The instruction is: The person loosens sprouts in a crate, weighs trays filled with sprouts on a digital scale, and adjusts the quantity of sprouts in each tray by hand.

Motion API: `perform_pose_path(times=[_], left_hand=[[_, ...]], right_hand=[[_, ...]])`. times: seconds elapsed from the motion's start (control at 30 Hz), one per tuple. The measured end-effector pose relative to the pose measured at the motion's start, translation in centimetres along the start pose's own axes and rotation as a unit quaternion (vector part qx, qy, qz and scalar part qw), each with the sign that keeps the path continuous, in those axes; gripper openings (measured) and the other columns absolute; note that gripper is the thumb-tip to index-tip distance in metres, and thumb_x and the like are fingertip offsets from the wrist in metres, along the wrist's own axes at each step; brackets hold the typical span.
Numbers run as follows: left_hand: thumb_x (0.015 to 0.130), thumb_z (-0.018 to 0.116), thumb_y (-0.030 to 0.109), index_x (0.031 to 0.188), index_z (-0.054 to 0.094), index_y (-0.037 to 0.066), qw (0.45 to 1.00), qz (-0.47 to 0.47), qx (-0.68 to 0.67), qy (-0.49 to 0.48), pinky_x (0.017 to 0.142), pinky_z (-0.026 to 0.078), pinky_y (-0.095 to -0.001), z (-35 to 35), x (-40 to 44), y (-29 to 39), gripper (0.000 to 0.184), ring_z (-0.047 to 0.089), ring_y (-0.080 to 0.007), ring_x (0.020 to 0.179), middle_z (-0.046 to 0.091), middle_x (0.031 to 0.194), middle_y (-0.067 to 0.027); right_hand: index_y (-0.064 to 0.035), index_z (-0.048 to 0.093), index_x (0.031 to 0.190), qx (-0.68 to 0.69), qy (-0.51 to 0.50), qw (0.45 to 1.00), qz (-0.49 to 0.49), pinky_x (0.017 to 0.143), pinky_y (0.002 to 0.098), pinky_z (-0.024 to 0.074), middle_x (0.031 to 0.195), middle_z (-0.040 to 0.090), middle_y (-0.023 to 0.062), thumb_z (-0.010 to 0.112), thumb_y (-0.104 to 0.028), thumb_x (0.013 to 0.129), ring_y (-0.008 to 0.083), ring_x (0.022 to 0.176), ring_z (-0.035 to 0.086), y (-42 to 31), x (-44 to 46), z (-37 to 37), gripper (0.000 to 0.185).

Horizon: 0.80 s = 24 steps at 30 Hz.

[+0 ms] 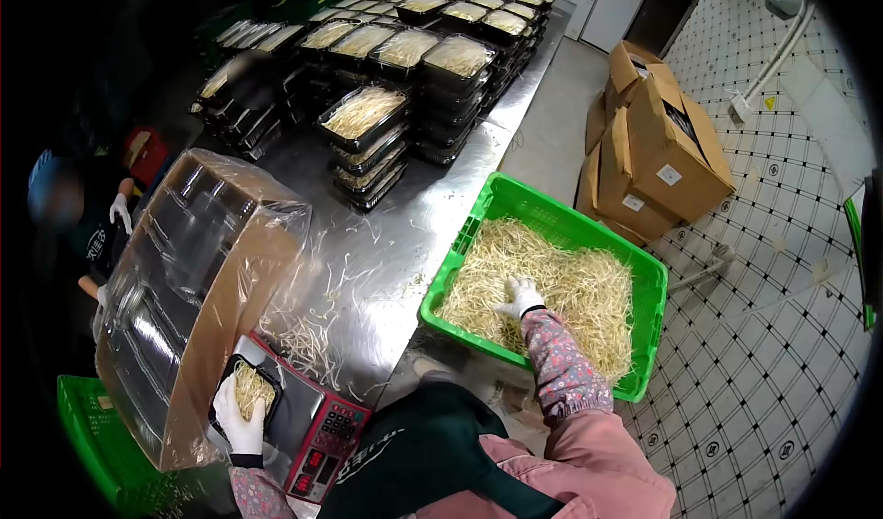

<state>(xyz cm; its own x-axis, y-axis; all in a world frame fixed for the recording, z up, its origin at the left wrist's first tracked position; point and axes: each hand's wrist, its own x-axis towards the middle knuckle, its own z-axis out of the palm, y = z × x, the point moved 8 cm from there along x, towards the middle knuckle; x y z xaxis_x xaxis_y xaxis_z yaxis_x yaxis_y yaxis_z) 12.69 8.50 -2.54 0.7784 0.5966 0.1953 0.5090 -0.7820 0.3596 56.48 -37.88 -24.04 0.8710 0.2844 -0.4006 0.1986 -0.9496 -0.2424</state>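
Note:
My left hand (241, 420), in a white glove, lies over the near side of a black tray (273, 386) of bean sprouts. The tray rests on a red scale (317, 464) with lit digits, and the fingertips touch the sprouts in it. Out to the right, my right hand (521, 298), gloved too, rests on the heap of sprouts (579, 285) inside a green crate (575, 214), its fingers partly spread. Whether sprouts are between those fingers cannot be made out.
Stacks of filled trays (366, 114) stand on the metal table (368, 252), with loose sprouts near the scale. A plastic-lined box (184, 271) holds clear lids. Cardboard boxes (667, 151) are beyond the crate. A co-worker (92, 216) is at the far left.

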Motion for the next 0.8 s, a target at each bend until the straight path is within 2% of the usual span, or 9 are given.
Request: perform_pose_path(times=[0.1,0.23,0.3,0.4,0.5,0.57,0.63,0.7,0.8], left_hand=[[0.072,0.072,0.013,0.133,0.048,0.0,1.0,-0.001,0.003,0.0,0.105,0.034,-0.0464,0.1,-0.1,-0.2,0.066,0.046,-0.0376,0.121,0.051,0.13,-0.0186],[0.073,0.071,0.012,0.133,0.048,0.0,1.0,-0.01,0.011,-0.004,0.106,0.033,-0.0464,0.4,-0.3,-0.5,0.066,0.045,-0.0374,0.122,0.051,0.132,-0.0186],[0.073,0.072,0.012,0.133,0.048,0.0,1.0,-0.009,0.002,0.002,0.106,0.033,-0.0465,0.1,-0.3,-0.3,0.066,0.045,-0.0373,0.122,0.051,0.132,-0.0187],[0.072,0.073,0.013,0.133,0.048,0.0,1.0,-0.007,-0.005,0.009,0.106,0.034,-0.0463,0.0,-0.3,-0.1,0.067,0.046,-0.0374,0.121,0.051,0.131,-0.0187],[0.071,0.075,0.015,0.133,0.048,0.0,1.0,-0.001,-0.006,0.019,0.106,0.034,-0.0459,0.1,-0.4,-0.3,0.069,0.046,-0.0375,0.121,0.051,0.131,-0.0185],[0.07,0.077,0.017,0.134,0.047,0.0,0.999,-0.004,0.006,0.032,0.106,0.034,-0.0457,0.4,-0.9,-1.0,0.072,0.046,-0.0377,0.121,0.051,0.131,-0.0185],[0.07,0.079,0.024,0.134,0.048,0.001,0.999,-0.036,-0.011,0.02,0.106,0.035,-0.045,-0.9,-0.7,0.1,0.075,0.046,-0.0365,0.123,0.051,0.133,-0.0184],[0.073,0.076,0.023,0.136,0.048,0.002,0.993,-0.062,-0.016,0.096,0.108,0.035,-0.0415,-2.6,-1.6,-1.0,0.072,0.046,-0.0342,0.126,0.051,0.134,-0.0187],[0.088,0.06,0.012,0.137,0.048,0.002,0.963,-0.131,-0.055,0.229,0.109,0.033,-0.0376,-5.2,-4.2,-4.0,0.051,0.048,-0.0304,0.126,0.052,0.135,-0.0184]], right_hand=[[-0.0094,0.053,0.135,-0.033,-0.06,0.998,0.007,0.114,0.0439,0.0293,0.147,0.038,0.022,0.08,-0.05,0.066,0.0422,0.138,0.029,0.0,1.6,1.8,0.085],[-0.0065,0.063,0.123,-0.015,-0.068,0.997,0.017,0.108,0.04,0.0374,0.14,0.047,0.0227,0.08,-0.047,0.067,0.0355,0.132,0.042,1.2,3.2,2.0,0.071],[-0.0012,0.062,0.121,0.119,0.0,0.991,0.054,0.099,0.0375,0.0454,0.12,0.063,0.0222,0.083,-0.038,0.07,0.0331,0.113,0.06,2.6,2.2,0.3,0.067],[0.009,0.059,0.119,0.239,0.101,0.965,0.025,0.098,0.0363,0.0453,0.118,0.064,0.0237,0.086,-0.034,0.069,0.0314,0.111,0.061,3.6,1.2,-3.4,0.071],[0.0082,0.059,0.119,0.327,0.157,0.931,-0.049,0.096,0.0346,0.0453,0.113,0.066,0.0174,0.085,-0.027,0.073,0.0245,0.106,0.062,1.8,0.3,-7.8,0.063],[0.0004,0.065,0.103,0.389,0.105,0.903,-0.15,0.079,0.0297,0.0492,0.092,0.068,0.0051,0.079,-0.021,0.08,0.0119,0.084,0.059,-5.8,-3.3,-13.5,0.034],[-0.0001,0.065,0.104,0.415,0.026,0.88,-0.232,0.075,0.0267,0.0497,0.092,0.068,0.0022,0.077,-0.016,0.082,0.0087,0.081,0.059,-12.6,-4.5,-15.5,0.03],[0.0003,0.065,0.105,0.442,-0.036,0.84,-0.312,0.075,0.0249,0.0506,0.093,0.068,0.0003,0.076,-0.013,0.083,0.0073,0.082,0.059,-19.8,-5.8,-15.9,0.028],[0.0008,0.065,0.109,0.455,-0.199,0.783,-0.375,0.078,0.0239,0.0511,0.098,0.069,0.0027,0.075,-0.008,0.083,0.0073,0.087,0.061,-31.5,-9.4,-13.7,0.029]])
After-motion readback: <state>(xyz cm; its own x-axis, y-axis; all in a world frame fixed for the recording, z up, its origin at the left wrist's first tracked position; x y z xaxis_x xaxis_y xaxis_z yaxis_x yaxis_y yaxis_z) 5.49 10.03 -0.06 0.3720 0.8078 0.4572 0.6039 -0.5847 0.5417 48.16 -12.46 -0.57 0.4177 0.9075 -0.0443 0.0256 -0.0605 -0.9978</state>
